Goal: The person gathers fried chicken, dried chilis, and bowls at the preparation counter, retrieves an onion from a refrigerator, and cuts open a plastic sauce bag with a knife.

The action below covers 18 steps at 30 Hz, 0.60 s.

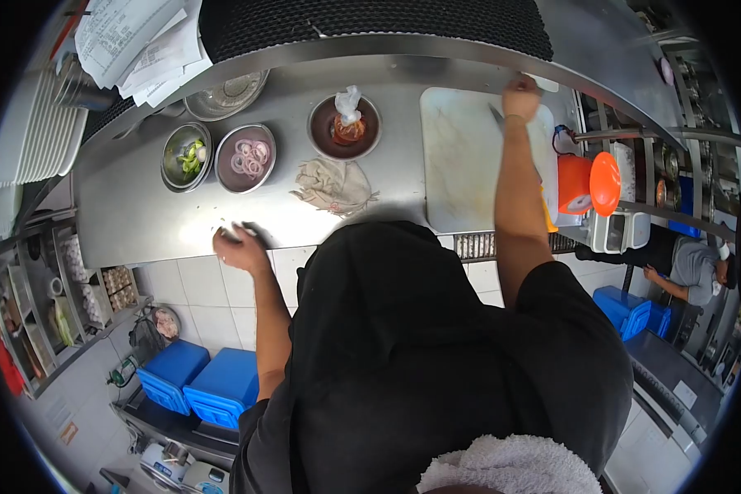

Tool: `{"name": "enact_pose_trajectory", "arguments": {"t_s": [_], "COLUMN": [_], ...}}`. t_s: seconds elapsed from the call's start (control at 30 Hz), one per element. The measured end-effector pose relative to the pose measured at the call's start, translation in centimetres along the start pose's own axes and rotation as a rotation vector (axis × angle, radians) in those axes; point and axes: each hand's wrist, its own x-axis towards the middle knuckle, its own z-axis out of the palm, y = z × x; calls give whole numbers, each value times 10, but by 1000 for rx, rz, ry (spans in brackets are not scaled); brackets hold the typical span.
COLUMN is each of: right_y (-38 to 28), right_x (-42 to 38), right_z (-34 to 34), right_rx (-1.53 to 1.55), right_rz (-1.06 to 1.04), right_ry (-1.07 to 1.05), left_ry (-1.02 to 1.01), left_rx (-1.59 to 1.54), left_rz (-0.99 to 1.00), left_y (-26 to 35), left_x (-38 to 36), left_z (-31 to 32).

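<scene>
My left hand (240, 249) is over the near edge of the steel counter (305, 226), its fingers apart, with small white bits beside the fingertips. My right hand (520, 97) reaches to the far edge of a white cutting board (461, 165). Its fingers are curled, and whatever they may hold is hidden. Part of a knife blade (496, 114) shows on the board beside my right wrist, partly covered by my forearm. A crumpled beige cloth (334, 185) lies mid-counter. Behind it stands a metal bowl (319, 142) holding a white plastic bag and something reddish.
Left on the counter are bowls of sliced onion rings (250, 159) and green pieces (192, 157), and a clear container (230, 97). An orange container (575, 183) stands right of the board. A shelf (370, 49) overhangs the back. Another person (693, 267) is far right.
</scene>
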Motion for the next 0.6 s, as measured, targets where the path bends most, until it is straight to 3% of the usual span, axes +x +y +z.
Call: {"name": "enact_pose_trajectory", "arguments": {"t_s": [0.07,0.13,0.2,0.23,0.27,0.3,0.33,0.37,0.47,0.6], "right_y": [16,18,43,57,73,79,70,63,60,57], "right_x": [27,44,69,82,94,98,95,93,103,109], "right_z": [-17,-27,-9,4,14,23,23,22,37,45], "right_rx": [-315,-573,-610,-628,-614,-599,-536,-475,-506,-450], "right_rz": [-128,-233,-156,-123,-196,-271,-193,-112,-212,-317], "right_ry": [-62,-188,-327,-398,-468,-536,-524,-510,-577,-501], "left_ry": [166,263,106,-205,-254,-369,-296,-165,21,50], "left_rx": [46,74,-568,-803,-945,-1185,-1057,-840,-494,-393], "left_rz": [-177,-538,-1155,-1272,-1319,-1184,-1053,-1078,-1137,-1116], "left_y": [-26,-74,-52,-51,-49,-69,-77,-64,-32,-6], "left_x": [-3,-7,11,14,14,8,2,2,2,5], "left_z": [-3,18,5,-7,1,22,39,40,36,26]}}
